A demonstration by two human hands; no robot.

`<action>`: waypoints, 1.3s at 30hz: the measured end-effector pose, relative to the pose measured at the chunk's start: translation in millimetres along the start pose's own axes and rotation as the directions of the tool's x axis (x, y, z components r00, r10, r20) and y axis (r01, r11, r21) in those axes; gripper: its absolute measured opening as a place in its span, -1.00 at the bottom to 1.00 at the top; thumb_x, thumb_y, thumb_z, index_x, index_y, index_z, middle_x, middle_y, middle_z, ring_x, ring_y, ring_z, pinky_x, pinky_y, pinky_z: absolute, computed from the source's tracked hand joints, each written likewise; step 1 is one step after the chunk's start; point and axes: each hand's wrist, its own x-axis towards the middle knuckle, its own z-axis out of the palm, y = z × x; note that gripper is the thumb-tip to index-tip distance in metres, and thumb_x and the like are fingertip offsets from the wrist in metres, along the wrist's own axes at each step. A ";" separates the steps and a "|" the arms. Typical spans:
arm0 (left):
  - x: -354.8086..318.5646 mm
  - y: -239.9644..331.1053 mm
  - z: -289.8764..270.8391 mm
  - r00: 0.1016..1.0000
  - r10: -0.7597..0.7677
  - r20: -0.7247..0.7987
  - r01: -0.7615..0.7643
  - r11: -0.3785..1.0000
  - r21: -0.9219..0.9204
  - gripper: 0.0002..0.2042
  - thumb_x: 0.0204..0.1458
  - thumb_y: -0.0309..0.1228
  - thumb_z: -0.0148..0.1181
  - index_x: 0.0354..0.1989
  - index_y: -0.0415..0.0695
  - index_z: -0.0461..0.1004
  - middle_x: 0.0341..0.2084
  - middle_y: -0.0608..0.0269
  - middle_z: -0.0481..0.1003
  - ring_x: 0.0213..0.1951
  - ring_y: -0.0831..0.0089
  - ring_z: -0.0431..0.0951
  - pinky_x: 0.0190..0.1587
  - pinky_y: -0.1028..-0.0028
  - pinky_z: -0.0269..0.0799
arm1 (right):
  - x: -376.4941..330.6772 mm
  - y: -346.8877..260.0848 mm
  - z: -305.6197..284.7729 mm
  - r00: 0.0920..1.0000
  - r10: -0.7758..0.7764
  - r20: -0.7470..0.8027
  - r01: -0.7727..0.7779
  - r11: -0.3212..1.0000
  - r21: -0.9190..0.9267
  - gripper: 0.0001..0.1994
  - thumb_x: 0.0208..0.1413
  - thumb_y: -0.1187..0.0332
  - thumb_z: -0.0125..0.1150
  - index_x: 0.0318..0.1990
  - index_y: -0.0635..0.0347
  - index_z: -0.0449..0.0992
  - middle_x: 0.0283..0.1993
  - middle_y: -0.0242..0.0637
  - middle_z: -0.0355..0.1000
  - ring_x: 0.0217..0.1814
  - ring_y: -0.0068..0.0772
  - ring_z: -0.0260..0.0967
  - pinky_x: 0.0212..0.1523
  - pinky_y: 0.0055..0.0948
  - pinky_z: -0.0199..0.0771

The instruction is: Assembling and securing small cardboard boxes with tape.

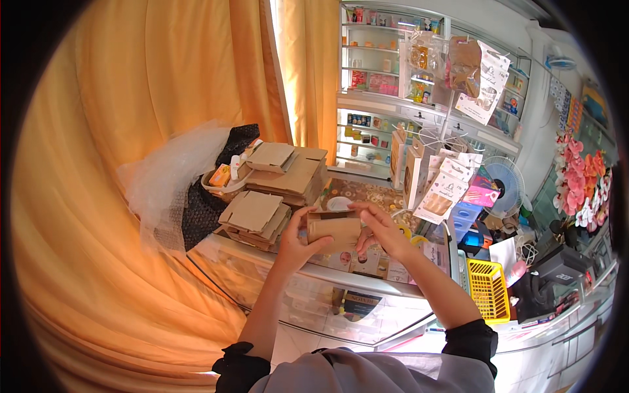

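Observation:
A small brown cardboard box [334, 233] is raised in front of me over the glass counter. My left hand [296, 241] grips its left end, with the thumb across the near side. At the box's right end, my right hand [381, 232] has its fingers curved around the top corner and edge. Whatever lies inside the box is hidden from this angle. To the left of my hands, a pile of folded flat cardboard boxes [254, 215] rests on the counter. Behind it stands a taller stack of larger flat cardboard [295, 175], with a smaller folded piece [270, 157] on top.
A basket [226, 186] with small items sits beside bubble wrap [204, 213] at the left. A rack with hanging white packets [445, 190] stands to the right, near a fan [503, 187] and yellow basket [488, 291]. Orange curtains [164, 78] hang at the left.

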 end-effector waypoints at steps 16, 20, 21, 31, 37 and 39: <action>0.6 -14.0 -4.1 0.988 -0.081 0.130 0.108 0.971 -0.212 -0.71 0.14 -0.46 0.10 0.04 -0.12 0.32 -0.08 0.29 0.39 -0.02 0.55 0.38 0.07 0.53 0.26 | 7.9 12.0 -5.4 0.993 -0.112 0.036 0.118 0.925 -0.360 -0.73 0.18 0.37 0.13 0.02 0.16 0.38 -0.02 -0.35 0.29 -0.54 -0.55 0.41 -0.57 -0.60 0.46; 2.2 -15.4 -3.4 0.987 -0.095 0.128 0.122 0.967 -0.223 -0.71 0.14 -0.48 0.09 0.04 -0.12 0.32 -0.10 0.31 0.38 -0.04 0.57 0.38 0.04 0.54 0.27 | 9.2 15.1 -6.7 0.989 -0.147 0.010 0.140 0.921 -0.363 -0.78 0.22 0.33 0.08 -0.02 0.15 0.43 -0.08 -0.37 0.33 -0.55 -0.59 0.38 -0.54 -0.65 0.42; 2.1 -15.3 -3.3 0.988 -0.090 0.126 0.116 0.971 -0.209 -0.72 0.13 -0.48 0.08 0.03 -0.12 0.33 -0.10 0.32 0.38 -0.05 0.57 0.38 0.03 0.55 0.27 | 8.9 15.5 -6.3 0.989 -0.146 0.010 0.139 0.921 -0.364 -0.78 0.22 0.33 0.08 -0.02 0.15 0.43 -0.08 -0.37 0.33 -0.55 -0.59 0.38 -0.54 -0.65 0.42; 0.9 -17.3 -5.6 0.987 -0.065 0.146 0.092 0.978 -0.185 -0.77 0.07 -0.48 0.17 -0.08 -0.14 0.42 -0.12 0.32 0.41 -0.06 0.55 0.39 0.02 0.53 0.29 | 10.1 17.2 -7.9 0.988 -0.156 0.002 0.149 0.934 -0.324 -0.80 0.21 0.36 0.09 -0.05 0.19 0.47 -0.09 -0.36 0.35 -0.56 -0.57 0.41 -0.55 -0.65 0.44; -0.2 -18.0 -3.4 0.988 0.012 0.151 0.007 0.993 -0.122 -0.59 -0.10 -0.56 0.37 -0.05 -0.14 0.38 -0.08 0.31 0.38 0.01 0.54 0.37 0.06 0.52 0.31 | 11.6 17.9 -8.5 0.985 -0.164 0.046 0.170 0.935 -0.312 -0.71 0.16 0.38 0.17 0.04 0.18 0.41 -0.04 -0.34 0.33 -0.54 -0.58 0.40 -0.54 -0.65 0.44; -1.2 -19.2 -1.6 0.993 0.008 0.117 0.013 0.984 -0.178 -0.61 -0.09 -0.57 0.35 -0.05 -0.15 0.39 -0.09 0.29 0.39 -0.02 0.53 0.40 0.03 0.52 0.35 | 9.2 17.7 -7.9 0.985 -0.161 0.068 0.174 0.939 -0.295 -0.61 0.11 0.39 0.24 0.10 0.16 0.37 -0.02 -0.34 0.33 -0.53 -0.59 0.40 -0.54 -0.66 0.43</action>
